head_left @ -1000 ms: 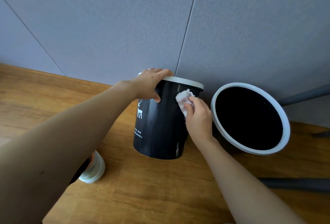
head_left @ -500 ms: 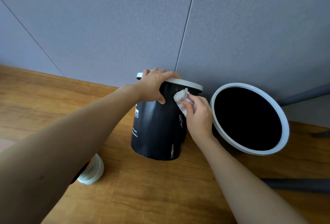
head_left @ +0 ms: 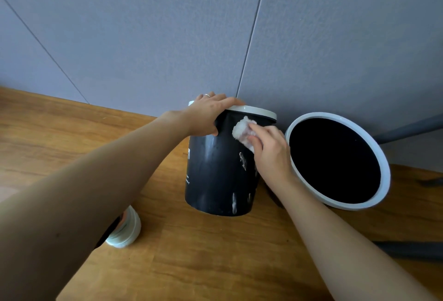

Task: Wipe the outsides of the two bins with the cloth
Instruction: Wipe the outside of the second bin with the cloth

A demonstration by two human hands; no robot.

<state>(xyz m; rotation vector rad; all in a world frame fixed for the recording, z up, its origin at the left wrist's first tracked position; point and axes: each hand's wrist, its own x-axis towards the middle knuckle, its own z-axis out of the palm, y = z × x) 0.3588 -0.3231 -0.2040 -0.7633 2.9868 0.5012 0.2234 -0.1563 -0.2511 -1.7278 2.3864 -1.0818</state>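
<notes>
Your right hand [head_left: 271, 149] pinches a crumpled white cloth [head_left: 243, 131] and presses it against the upper side of the dark bin [head_left: 215, 171], just under its pale rim. Your left hand [head_left: 208, 114] grips that rim from above, thumb on the wall, a ring on one finger. White streaks mark the bin's wall below the cloth. The second bin [head_left: 383, 173] sits just right of your right hand, its mouth facing you. A small pale container [head_left: 127, 231] lies on the desk [head_left: 215, 257] under your left forearm.
</notes>
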